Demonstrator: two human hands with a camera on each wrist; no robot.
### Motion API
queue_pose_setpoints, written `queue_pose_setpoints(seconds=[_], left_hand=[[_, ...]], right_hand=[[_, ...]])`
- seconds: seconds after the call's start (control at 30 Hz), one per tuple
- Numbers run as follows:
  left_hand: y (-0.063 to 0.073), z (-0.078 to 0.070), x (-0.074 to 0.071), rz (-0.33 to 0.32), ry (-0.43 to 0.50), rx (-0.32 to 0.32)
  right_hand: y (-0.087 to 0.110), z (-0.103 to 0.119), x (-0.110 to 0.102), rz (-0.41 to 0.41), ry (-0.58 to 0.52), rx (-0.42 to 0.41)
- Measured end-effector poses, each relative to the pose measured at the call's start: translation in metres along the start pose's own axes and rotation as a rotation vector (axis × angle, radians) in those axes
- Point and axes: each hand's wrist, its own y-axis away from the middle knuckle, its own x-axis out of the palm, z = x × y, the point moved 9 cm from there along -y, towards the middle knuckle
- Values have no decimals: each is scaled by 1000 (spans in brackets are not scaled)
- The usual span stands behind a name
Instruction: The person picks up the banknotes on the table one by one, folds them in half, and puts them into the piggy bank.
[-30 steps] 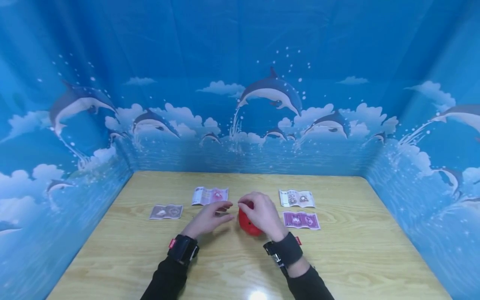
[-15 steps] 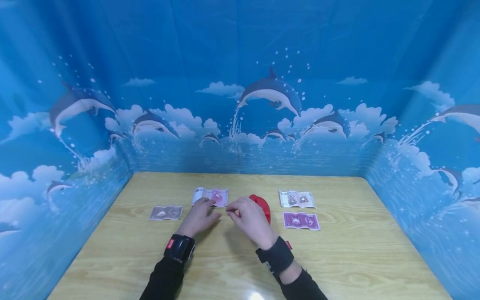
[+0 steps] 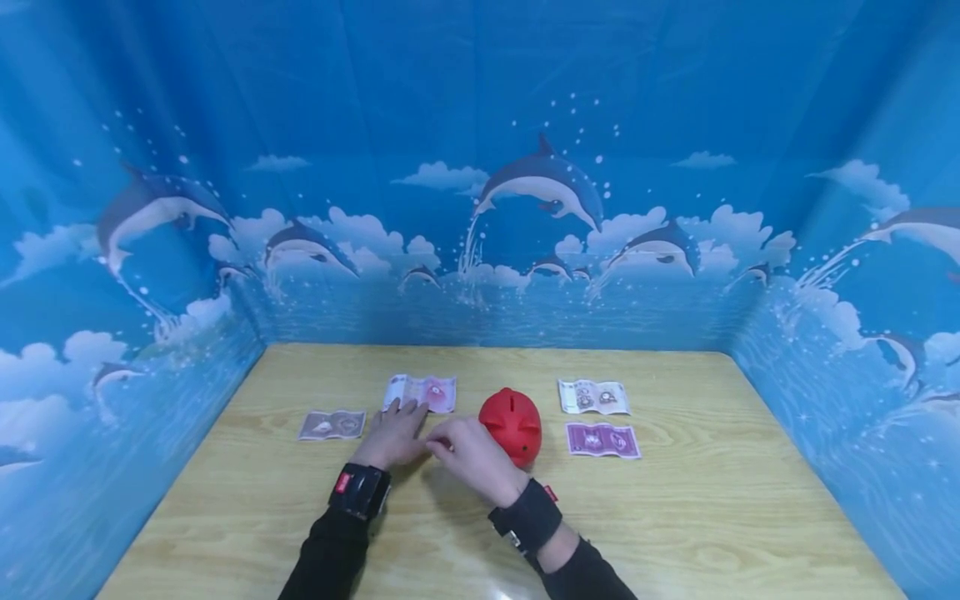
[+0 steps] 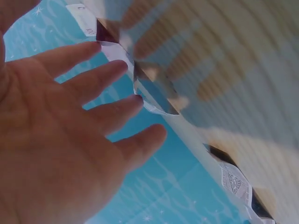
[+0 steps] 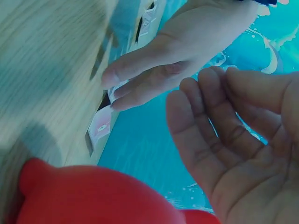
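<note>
Far left on the table [image 3: 675,517] lies a grey-brown note [image 3: 332,424], flat, apart from the rest; next to its right & a bit further back, a pink-white note [image 3: 422,392], flat too; the left hand [image 3: 392,435] rests w/ fingertips on that note's near edge, fingers straight & spread, nothing pinched (wrist view shows the open palm w/ fingers [image 4: 100,91] reaching to the note's edge [image 4: 117,51]); a black wrist strap [image 3: 360,491] sits behind it; the right hand [image 3: 468,457] is just beside the left hand, fingertips near or touching it, can't tell which from the head view; its fingers [image 5: 205,121] are relaxed & slightly bent, holding nothing, palm bare in the wrist view; immediately right of that hand stands a red piggy bank [image 3: 513,423], upright, slot on top, free of both hands, roughly mid-table btw the two pairs of notes; right of the bank, a purple note [image 3: 603,440] lies near it, & a pale whitish note [image 3: 594,397] lies just behind the purple one, both flat; blue dolphin backdrop [image 3: 540,187] walls the table on 3 sides.
</note>
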Motion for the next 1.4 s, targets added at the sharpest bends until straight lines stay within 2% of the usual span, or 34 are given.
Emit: queue_pose_setpoints(seconds=[0.13,0.33,0.47,0.7,0.87,0.97,1.03,1.27,1.4], left_hand=[[2,-1,4,28,-5,5],[4,-3,6,29,-16,2],[10,-6,4,-5,-50,12],[19,-12,0,-51,-58,32],[19,-12,-11,-151,-33,46],[18,-9,-14,-184,-32,46],[17,-8,-13,-173,-31,46],[16,-2,2,-47,7,38],[17,-4,1,-42,-20,71]], right_hand=[[-5,-2,3,-23,27,38],[-8,-16,19,27,63,120],[-5,-23,22,17,93,149],[-5,-24,22,-17,184,131],[-5,-26,30,8,244,116],[-5,-25,33,22,239,102],[-4,-24,34,30,240,92],[-4,-19,37,51,265,65],[-3,-22,38,65,271,90]])
